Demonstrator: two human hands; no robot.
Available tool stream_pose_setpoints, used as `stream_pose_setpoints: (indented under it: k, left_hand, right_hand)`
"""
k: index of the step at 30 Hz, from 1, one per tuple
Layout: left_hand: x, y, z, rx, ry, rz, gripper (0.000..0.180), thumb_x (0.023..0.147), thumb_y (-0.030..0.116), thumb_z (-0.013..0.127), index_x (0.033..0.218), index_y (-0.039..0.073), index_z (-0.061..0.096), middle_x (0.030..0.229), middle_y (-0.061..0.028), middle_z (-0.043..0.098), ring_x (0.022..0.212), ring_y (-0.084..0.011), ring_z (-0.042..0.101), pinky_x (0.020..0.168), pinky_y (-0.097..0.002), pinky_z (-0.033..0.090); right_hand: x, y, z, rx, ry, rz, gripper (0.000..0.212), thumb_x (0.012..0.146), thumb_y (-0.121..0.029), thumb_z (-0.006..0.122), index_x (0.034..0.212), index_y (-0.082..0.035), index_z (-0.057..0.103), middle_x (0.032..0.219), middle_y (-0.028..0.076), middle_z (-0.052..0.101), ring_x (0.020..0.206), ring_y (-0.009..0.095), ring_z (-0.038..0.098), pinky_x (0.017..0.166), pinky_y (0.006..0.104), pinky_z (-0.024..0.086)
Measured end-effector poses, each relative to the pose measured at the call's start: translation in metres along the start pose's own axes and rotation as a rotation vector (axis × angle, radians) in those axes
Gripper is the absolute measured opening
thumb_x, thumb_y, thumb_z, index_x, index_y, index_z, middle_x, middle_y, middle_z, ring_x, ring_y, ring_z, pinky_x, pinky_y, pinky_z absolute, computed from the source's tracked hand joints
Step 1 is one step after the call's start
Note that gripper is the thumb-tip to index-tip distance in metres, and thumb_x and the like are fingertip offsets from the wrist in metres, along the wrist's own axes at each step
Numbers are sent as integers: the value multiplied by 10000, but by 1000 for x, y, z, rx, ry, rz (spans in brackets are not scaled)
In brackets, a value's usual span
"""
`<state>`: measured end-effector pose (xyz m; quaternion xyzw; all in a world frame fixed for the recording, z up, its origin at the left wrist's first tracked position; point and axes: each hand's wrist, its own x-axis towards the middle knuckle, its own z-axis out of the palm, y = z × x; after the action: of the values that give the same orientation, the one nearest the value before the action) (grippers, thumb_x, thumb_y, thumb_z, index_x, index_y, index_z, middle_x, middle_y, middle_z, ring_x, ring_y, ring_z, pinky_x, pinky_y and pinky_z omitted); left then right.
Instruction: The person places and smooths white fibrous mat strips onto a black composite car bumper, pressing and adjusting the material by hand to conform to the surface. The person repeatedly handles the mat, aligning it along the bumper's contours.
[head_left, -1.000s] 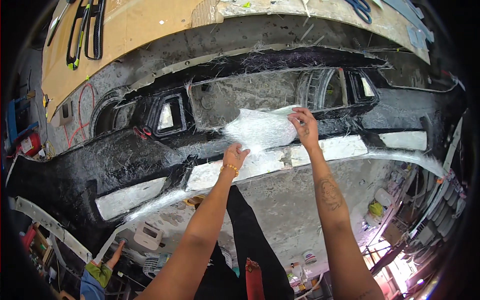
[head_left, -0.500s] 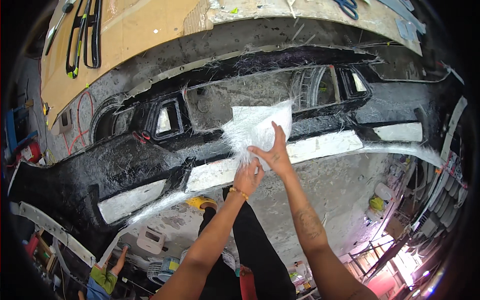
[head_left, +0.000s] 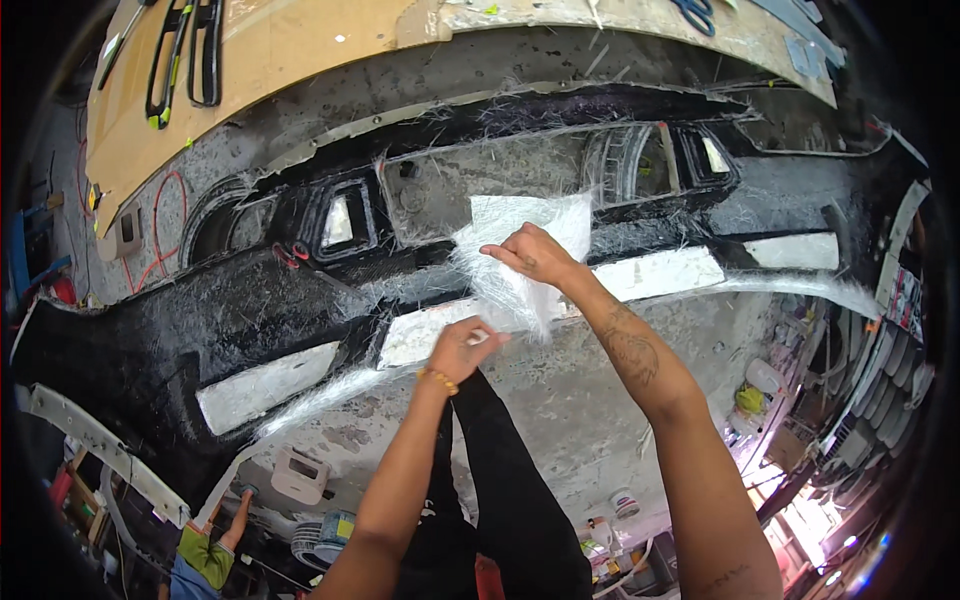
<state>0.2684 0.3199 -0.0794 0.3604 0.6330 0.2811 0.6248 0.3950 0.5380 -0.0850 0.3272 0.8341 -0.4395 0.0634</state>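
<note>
A white sheet of fibreglass mat (head_left: 525, 211) with frayed, stringy edges lies over the middle of a long black moulded part, which looks like a vehicle bumper (head_left: 250, 295). My right hand (head_left: 537, 256) is closed over the mat, its thumb toward the left; what its fingers grip is hidden beneath them. Nearer to me, my left hand (head_left: 458, 350) is below the mat's lower edge, over the white strip (head_left: 420, 335) along the part's front. Its fingers are bent in a pinch and slightly blurred, so anything between them cannot be made out.
Red-handled scissors (head_left: 290, 256) rest on the black part's left half. Beyond it are a cardboard-covered table (head_left: 280, 65) and blue scissors (head_left: 697, 14). A beige plastic stool (head_left: 299, 476) stands on the floor. Another person's arm (head_left: 236, 523) shows at lower left.
My right hand has gone from spread fingers to closed and moved slightly up and left. My left hand has drawn down and left, off the mat. The mat's lower corner now hangs more visibly.
</note>
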Motion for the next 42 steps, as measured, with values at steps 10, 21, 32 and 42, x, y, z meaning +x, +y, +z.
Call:
stream_pose_setpoints:
  k: [10,21,32,42]
  left_hand:
    - [50,32,-46,59,120,274,380,862,363,760,900,-1,658,877,-145,657,781,-209,601,679,-349,472]
    - [-6,30,7,-104,658,-21,422,945,275,664,696,-52,565,562,-128,468,558,-145,367,538,-357,347]
    - [-93,2,-58,-865,754,-299,125,925,191,712,856,88,704,841,51,653,783,-47,548,735,-227,406]
    - [-191,84,-108,-885,511,-68,167,897,109,711,1051,80,650,1006,-15,699,918,-101,635,773,-271,471]
  right_hand:
    - [3,-16,11,-70,-2,39,613,984,-462,538,571,-20,636,569,207,583,623,398,606,650,462,484]
    - [41,-4,58,-252,73,221,673,1004,-525,430,626,-44,710,696,210,675,720,408,671,714,485,532]
    - [15,-84,68,603,190,61,373,935,-391,658,1007,-26,677,1041,180,634,949,328,619,852,398,490]
    - [-112,-297,99,871,374,335,466,935,-300,695,1232,35,565,1112,140,661,1049,222,634,850,348,569]
